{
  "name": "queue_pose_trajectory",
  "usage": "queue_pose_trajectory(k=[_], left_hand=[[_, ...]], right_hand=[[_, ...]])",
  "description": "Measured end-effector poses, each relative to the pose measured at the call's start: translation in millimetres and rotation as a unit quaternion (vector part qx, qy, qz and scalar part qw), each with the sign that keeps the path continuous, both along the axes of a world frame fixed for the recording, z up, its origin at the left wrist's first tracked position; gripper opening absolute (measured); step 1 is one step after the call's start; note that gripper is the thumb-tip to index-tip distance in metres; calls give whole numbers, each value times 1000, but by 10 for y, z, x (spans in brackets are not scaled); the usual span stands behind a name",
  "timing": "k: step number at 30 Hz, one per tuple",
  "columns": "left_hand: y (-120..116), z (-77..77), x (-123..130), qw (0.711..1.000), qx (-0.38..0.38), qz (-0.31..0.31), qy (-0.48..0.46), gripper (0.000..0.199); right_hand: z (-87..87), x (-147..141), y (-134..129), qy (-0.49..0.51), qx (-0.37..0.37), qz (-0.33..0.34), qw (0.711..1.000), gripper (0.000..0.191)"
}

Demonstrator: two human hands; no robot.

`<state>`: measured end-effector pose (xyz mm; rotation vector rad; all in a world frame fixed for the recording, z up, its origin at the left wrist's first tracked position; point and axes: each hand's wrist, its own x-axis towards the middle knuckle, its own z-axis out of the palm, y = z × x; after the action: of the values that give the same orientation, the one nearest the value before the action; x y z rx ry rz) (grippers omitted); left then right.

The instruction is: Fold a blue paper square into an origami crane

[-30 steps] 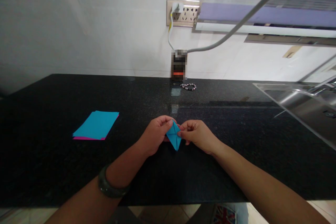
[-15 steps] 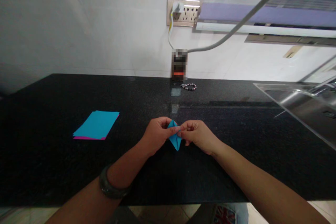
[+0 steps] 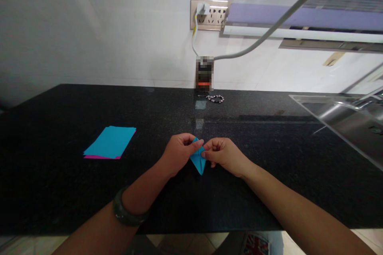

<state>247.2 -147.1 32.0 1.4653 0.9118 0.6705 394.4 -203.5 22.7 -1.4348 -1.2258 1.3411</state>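
A small folded blue paper point(image 3: 198, 162), diamond-shaped with a crease down its middle, is held between my two hands just above the dark counter. My left hand point(image 3: 180, 152) grips its upper left side, thumb lying across the front and fingers behind. On the right edge, my right hand point(image 3: 223, 153) pinches the paper between thumb and index finger. The paper's lower point faces me. Parts of its upper half are hidden under my left thumb. A dark bangle sits on my left wrist.
Blue and pink paper sheets point(image 3: 110, 142) lie stacked at the left of the black counter point(image 3: 74, 195). A pixelated device point(image 3: 204, 73) leans on the wall, with a beaded strap point(image 3: 216, 99) before it. At right is a metal sink point(image 3: 356, 123). A grey cable point(image 3: 278, 22) crosses the wall.
The folded paper has tilted slightly, its lower point shifting a little towards me. My left thumb has moved up and apart from my right fingertips. Everything else looks the same.
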Motion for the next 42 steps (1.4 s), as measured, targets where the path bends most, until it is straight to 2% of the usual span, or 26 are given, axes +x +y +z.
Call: queue_pose_trajectory(k=[6, 9, 16, 23, 29, 35, 37, 42], left_hand=[[-2, 20, 5, 999, 35, 20, 28, 32], [4, 10, -3, 999, 17, 18, 20, 37], [34, -77, -40, 997, 19, -71, 27, 28], [21, -44, -30, 996, 37, -64, 45, 25], [1, 14, -15, 997, 53, -30, 54, 29], [16, -6, -8, 999, -29, 5, -29, 40], [20, -20, -15, 999, -30, 5, -39, 40], [12, -37, -24, 999, -19, -32, -26, 26]], right_hand=[[-10, -1, 0, 10, -2, 8, 1000, 10], [-19, 1, 12, 43, -8, 2, 999, 11], [-16, 4, 33, 95, -18, -34, 995, 13], [-29, 18, 24, 86, -14, -2, 996, 11], [-3, 19, 25, 90, -21, -8, 996, 10], [8, 15, 20, 88, -15, -26, 996, 8], [6, 15, 22, 88, -11, -31, 996, 9], [-16, 14, 27, 87, -7, -38, 995, 10]])
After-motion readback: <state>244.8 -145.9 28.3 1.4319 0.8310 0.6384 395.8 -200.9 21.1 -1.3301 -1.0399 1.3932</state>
